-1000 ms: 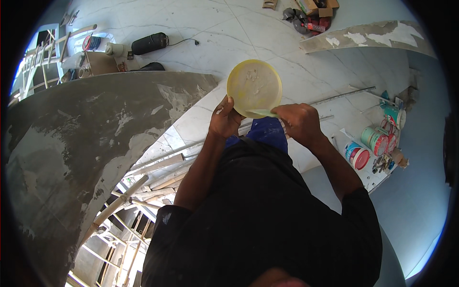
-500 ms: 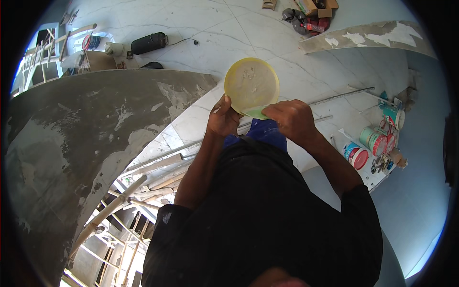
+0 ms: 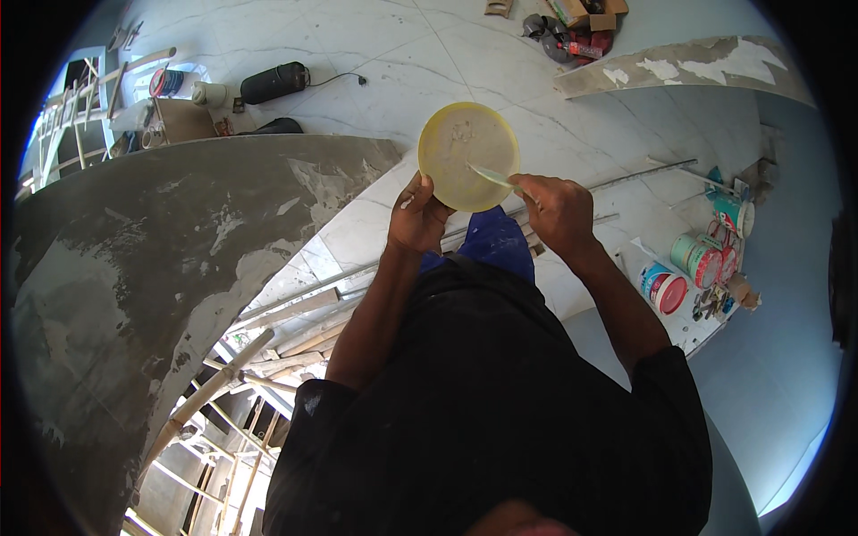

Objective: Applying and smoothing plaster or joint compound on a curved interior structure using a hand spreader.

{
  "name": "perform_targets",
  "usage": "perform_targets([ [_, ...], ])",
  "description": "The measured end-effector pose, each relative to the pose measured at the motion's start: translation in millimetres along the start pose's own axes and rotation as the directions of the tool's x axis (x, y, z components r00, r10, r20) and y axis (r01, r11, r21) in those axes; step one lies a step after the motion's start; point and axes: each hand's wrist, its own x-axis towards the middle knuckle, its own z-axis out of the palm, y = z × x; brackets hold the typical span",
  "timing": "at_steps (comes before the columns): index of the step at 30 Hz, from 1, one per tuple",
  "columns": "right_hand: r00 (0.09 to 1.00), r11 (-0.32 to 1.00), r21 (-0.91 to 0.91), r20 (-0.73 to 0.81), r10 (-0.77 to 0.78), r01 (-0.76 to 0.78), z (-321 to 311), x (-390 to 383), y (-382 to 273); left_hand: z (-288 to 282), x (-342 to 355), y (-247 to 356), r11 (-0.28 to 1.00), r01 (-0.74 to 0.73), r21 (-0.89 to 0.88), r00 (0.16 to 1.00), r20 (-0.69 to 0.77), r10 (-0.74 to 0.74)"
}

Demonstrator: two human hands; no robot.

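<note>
Your left hand grips a round yellow plastic bowl by its near left edge, thumb lying up against the rim and the other fingers mostly hidden beneath. The bowl is tilted so its inside faces you, and greyish paste coats it, with a few raised lumps toward the far side. Your right hand is closed on a pale green scraper at the bowl's near right edge. The blade points leftward over the inside of the bowl; whether its tip touches the paste, you cannot tell from this view.

Just on your side of the bowl are your blue trousers. To the bowl's left spreads a grey plastered slab with pale patches, and past the bowl on that side a black cylinder with a cable lies on the veined floor tiles. Well beyond the bowl, to its right, is an open cardboard box. A long straight bar lies to the bowl's right; farther right and nearer you than the bowl, a white and blue bucket lies near a green bucket.
</note>
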Motion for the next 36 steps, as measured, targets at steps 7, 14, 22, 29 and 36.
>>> perform_targets([
  [7,0.996,0.998,0.003,0.056,-0.065,0.065,2,-8,-6,4,4,0,1.000,-0.023,-0.010,0.996,-0.085,0.022],
  [14,0.985,0.994,0.073,0.143,-0.097,0.087,-6,-6,9,-4,0,-6,0.999,0.022,0.044,1.000,-0.009,-0.022],
  [22,0.879,0.995,-0.054,0.467,0.100,-0.084,-21,15,3,-11,-2,-16,0.997,0.077,-0.016,0.996,0.048,-0.076],
  [29,0.681,0.945,-0.016,0.689,0.247,-0.326,-14,37,24,-6,-7,-19,0.998,0.069,0.000,0.997,0.020,-0.069],
  [36,0.487,0.454,0.384,0.864,0.131,-0.804,17,18,82,-19,-11,-23,0.995,0.098,-0.020,0.995,0.008,-0.097],
])
